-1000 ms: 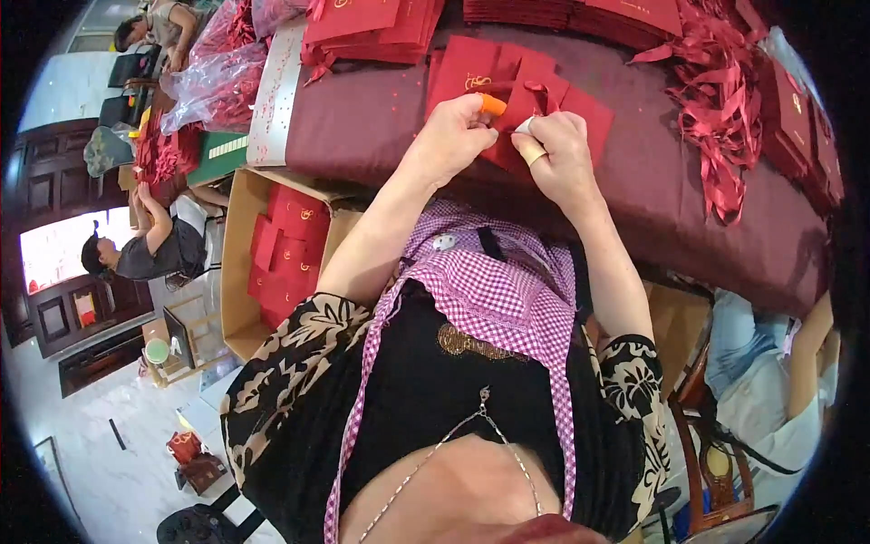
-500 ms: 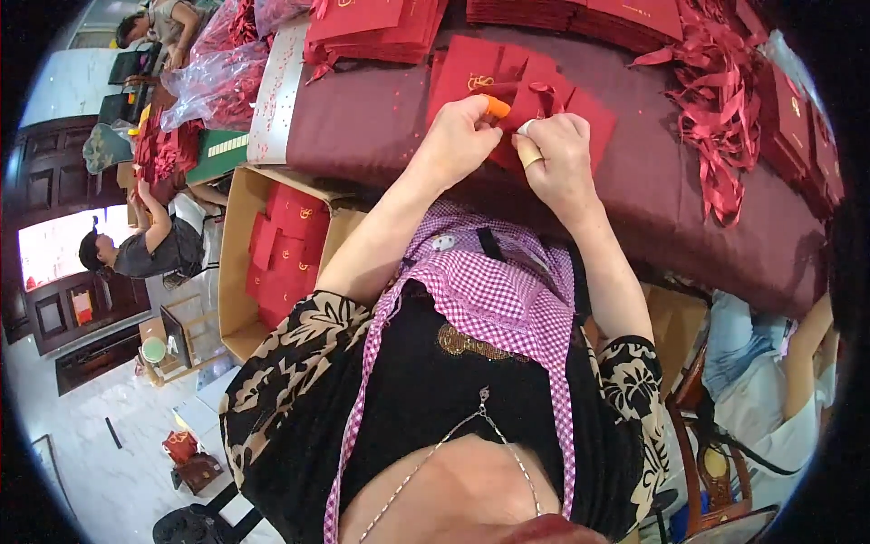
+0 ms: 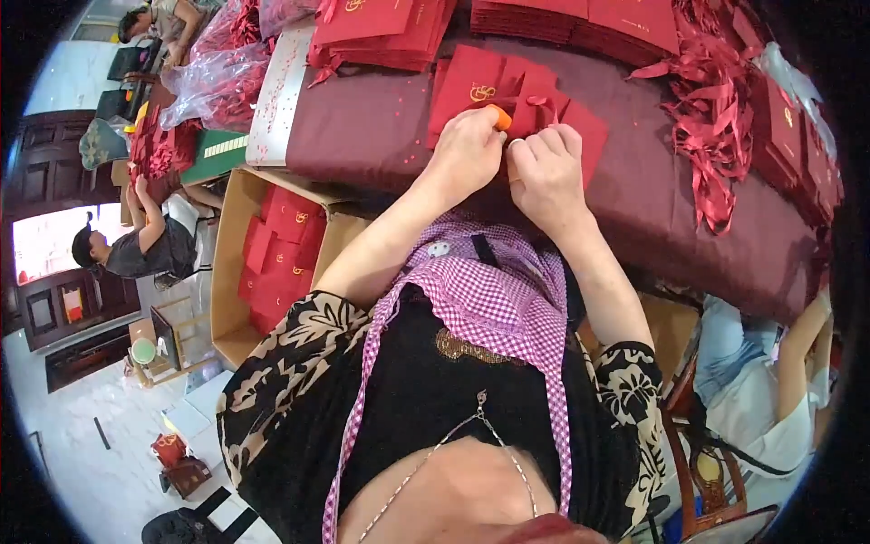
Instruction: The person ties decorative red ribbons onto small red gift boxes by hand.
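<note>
The largest item before you is the surface, covered in dark maroon cloth and running across the upper part of the view. Below its edge, to your left, an open cardboard box holds red packets with gold marks. You wear a purple-and-white checked apron, close to the near edge. A tangled heap of red ribbons lies on the right part of the surface, with red packets just beside it, farther right. One stack of red packets is at the far side, left of centre; a wider stack lies to the right of it.

The work in hand, a fan of overlapping red packets, rests on the surface directly in front of you — near the edge, partly covered by your fingers, a gold emblem facing up.

Your left hand is at the lower left of the fan; your right hand is just beside it, at the lower edge. Both grips are narrow, fingers curled and fingertips drawn in toward each other; what lies between them is hidden, so whether either is closed on anything cannot be told.

A red ribbon loop lies on the fan, just beyond your fingertips. Smallest noted: an orange finger cover on your left hand — facing the ribbon loop
</note>
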Available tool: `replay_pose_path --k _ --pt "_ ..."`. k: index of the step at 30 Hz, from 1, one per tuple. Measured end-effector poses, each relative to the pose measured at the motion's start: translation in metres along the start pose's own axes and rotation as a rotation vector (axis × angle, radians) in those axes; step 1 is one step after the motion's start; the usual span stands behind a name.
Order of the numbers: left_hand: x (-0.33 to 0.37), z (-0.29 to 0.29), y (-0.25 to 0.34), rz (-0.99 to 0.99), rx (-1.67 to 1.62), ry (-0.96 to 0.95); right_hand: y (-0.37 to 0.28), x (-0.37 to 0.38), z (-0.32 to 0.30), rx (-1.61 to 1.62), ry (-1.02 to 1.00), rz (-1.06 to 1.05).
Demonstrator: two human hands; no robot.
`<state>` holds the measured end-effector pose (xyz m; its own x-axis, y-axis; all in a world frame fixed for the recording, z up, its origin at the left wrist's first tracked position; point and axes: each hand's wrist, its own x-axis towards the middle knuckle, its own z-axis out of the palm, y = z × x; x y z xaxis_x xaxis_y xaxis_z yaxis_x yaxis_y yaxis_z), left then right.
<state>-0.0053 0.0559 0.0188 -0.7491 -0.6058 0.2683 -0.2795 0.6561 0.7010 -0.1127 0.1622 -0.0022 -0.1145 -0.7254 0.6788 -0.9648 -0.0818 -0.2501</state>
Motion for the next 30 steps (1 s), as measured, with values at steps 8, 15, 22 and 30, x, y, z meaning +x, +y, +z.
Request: replay_pose_path --k 8,15,22,30 --pt "0.001 0.001 -0.004 -0.061 -0.091 -0.030 0.008 -0.008 0.009 0.206 0.010 0.183" --pt "0.000 0.006 -0.006 0.026 -0.009 0.042 0.002 -0.002 0.009 0.034 0.062 0.020" --pt "0.002 -0.008 -0.008 -0.197 -0.251 -0.218 0.024 -0.002 0.005 0.434 -0.065 0.329" --pt "0.002 -0.006 -0.022 -0.356 -0.560 -0.280 0.029 -0.001 -0.002 0.447 -0.083 0.304"
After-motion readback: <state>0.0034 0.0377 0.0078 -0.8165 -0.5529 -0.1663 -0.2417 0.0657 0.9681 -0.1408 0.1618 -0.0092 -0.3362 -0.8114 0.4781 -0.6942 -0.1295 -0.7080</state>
